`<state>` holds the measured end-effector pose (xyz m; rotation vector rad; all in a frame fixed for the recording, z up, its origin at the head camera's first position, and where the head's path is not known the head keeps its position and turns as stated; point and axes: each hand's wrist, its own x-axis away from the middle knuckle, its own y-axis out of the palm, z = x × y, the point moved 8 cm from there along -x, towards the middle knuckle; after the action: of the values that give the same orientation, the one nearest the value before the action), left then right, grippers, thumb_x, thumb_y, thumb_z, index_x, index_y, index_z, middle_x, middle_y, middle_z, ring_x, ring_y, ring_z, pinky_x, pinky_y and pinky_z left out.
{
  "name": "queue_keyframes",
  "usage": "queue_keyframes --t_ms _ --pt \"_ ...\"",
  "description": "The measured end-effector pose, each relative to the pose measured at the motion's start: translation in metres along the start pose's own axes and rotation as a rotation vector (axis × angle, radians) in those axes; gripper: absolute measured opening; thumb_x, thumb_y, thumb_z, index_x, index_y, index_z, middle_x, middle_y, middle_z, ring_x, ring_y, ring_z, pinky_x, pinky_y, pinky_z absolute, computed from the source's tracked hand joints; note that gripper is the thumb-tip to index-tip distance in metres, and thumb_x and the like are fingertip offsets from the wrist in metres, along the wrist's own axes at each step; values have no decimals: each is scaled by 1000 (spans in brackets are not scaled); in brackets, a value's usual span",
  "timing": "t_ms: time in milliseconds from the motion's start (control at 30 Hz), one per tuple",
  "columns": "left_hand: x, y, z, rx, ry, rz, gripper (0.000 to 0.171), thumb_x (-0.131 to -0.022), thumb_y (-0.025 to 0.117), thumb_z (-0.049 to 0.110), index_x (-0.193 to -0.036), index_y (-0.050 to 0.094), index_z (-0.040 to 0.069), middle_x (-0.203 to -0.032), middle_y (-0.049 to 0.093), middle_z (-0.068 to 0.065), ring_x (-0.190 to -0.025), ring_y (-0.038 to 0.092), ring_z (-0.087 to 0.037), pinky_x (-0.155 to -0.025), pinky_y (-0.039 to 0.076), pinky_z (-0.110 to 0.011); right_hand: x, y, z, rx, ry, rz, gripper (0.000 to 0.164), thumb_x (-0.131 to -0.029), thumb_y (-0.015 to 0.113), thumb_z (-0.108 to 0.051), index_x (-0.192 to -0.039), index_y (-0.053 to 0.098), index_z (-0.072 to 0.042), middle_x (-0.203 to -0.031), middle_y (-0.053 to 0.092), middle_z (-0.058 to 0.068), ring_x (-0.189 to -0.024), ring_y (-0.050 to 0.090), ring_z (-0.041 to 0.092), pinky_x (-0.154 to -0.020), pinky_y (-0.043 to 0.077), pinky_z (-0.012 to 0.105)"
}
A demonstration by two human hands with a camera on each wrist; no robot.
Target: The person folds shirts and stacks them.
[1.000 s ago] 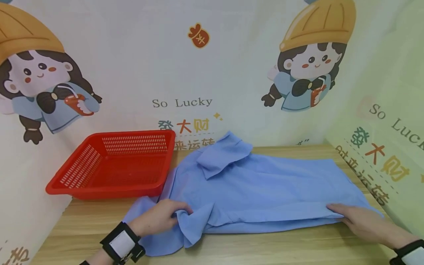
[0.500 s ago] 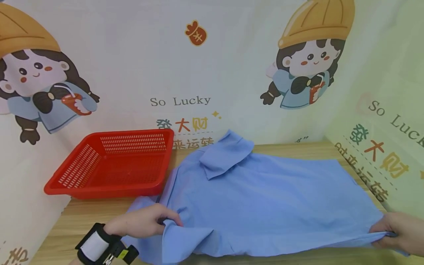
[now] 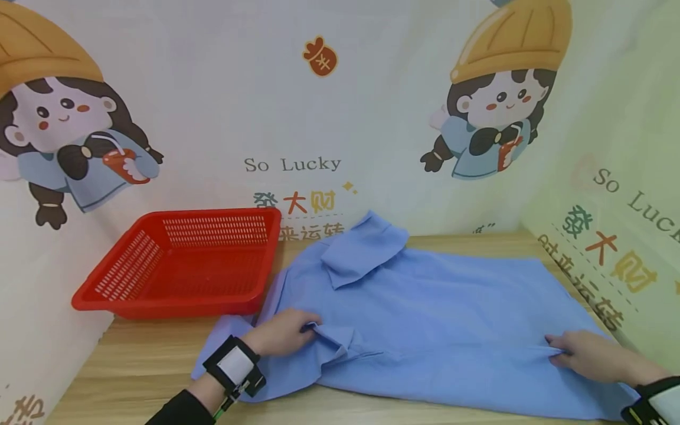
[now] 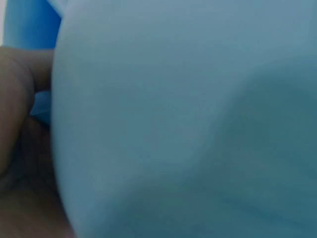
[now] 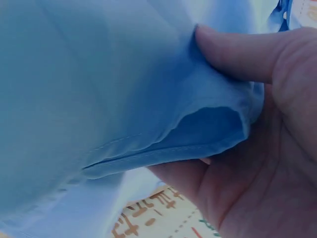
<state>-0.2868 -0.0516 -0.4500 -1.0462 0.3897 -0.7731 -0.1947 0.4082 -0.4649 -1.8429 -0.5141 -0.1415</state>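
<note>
A light blue collared shirt (image 3: 451, 301) lies lengthwise over the wooden table, its collar (image 3: 366, 248) folded over at the back. My left hand (image 3: 284, 332) grips a bunched fold of it near the collar end. At the other end my right hand (image 3: 589, 354) pinches the cloth between thumb and fingers. A shallow crease runs between the two hands, and a flap of cloth lies on the near side of it. In the right wrist view, a stitched hem (image 5: 163, 148) curls open beside the palm. Close cloth (image 4: 173, 99) hides most of my left hand in the left wrist view.
A red plastic basket (image 3: 207, 310) with slotted walls stands at the back left, overlapping the shirt's edge in the head view. The wooden table (image 3: 154, 366) meets a printed cloth backdrop (image 3: 388, 106) at the back and on both sides.
Both hands first drew the shirt's near edge toward me, the right hand also moving outward. Now they are farther back, gripping a fold higher up, and the near flap lies flatter.
</note>
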Motion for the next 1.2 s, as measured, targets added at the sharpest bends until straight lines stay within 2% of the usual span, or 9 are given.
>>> queue_keyframes --t_ms 100,433,567,667,733,800,900,1067,1200 --pt "-1 -3 -9 -18 -53 48 17 -91 61 5 -103 72 9 -93 69 0 -84 58 -11 -83 53 -38 -9 -5 2 -17 -23 21 31 -91 66 -18 -111 71 6 -128 57 38 -116 56 58 -93 47 61" --pt "-10 -9 -16 62 -137 34 12 -95 57 8 -93 68 13 -76 52 2 -74 50 -12 -69 40 -27 -29 -20 5 -1 -44 66 44 -88 71 -19 -117 66 13 -126 60 36 -118 55 57 -93 49 59" --pt "-17 -20 -11 117 -138 22 14 -98 55 11 -93 67 15 -77 50 3 -77 51 -13 -70 39 -28 -26 -22 8 -6 -25 44 36 -86 72 -21 -108 72 8 -122 65 32 -98 68 31 -77 53 35" --pt "-23 -30 -8 141 -131 24 14 -99 54 12 -95 67 15 -80 51 0 -82 52 -15 -73 40 -30 -21 -26 11 -17 8 47 35 -87 72 -22 -106 73 7 -118 68 30 -94 66 25 -74 51 31" --pt "-28 -34 -8 148 -124 32 13 -99 55 11 -96 67 14 -84 54 -1 -86 53 -17 -75 41 -32 -19 -27 13 -29 35 67 26 -87 72 -22 -88 73 4 -92 73 22 -79 64 20 -67 50 30" --pt "-34 -35 -11 148 -121 47 13 -99 55 12 -98 68 13 -86 57 -1 -87 53 -17 -77 41 -32 -18 -28 15 -36 55 96 27 -86 72 -21 -67 61 -5 -65 60 4 -64 57 13 -59 45 26" --pt "-44 -28 -18 119 -109 69 12 -97 57 11 -97 69 11 -85 58 -1 -84 52 -16 -76 41 -30 -17 -24 17 -47 67 117 44 -84 72 -17 -62 33 -18 -61 25 -9 -54 27 4 -53 21 21" --pt "-57 -13 -33 39 -124 117 11 -92 61 7 -98 71 7 -89 67 -3 -86 58 -16 -80 49 -35 -21 -17 24 -15 109 91 24 -82 74 -15 -65 57 -14 -63 43 -8 -61 39 9 -59 29 25" --pt "-63 -10 -37 12 -165 154 20 -89 63 4 -106 73 4 -101 73 -8 -95 64 -20 -92 52 -44 -24 -16 32 22 171 65 17 -81 77 -18 -86 74 -3 -77 64 -1 -74 52 16 -66 43 35"
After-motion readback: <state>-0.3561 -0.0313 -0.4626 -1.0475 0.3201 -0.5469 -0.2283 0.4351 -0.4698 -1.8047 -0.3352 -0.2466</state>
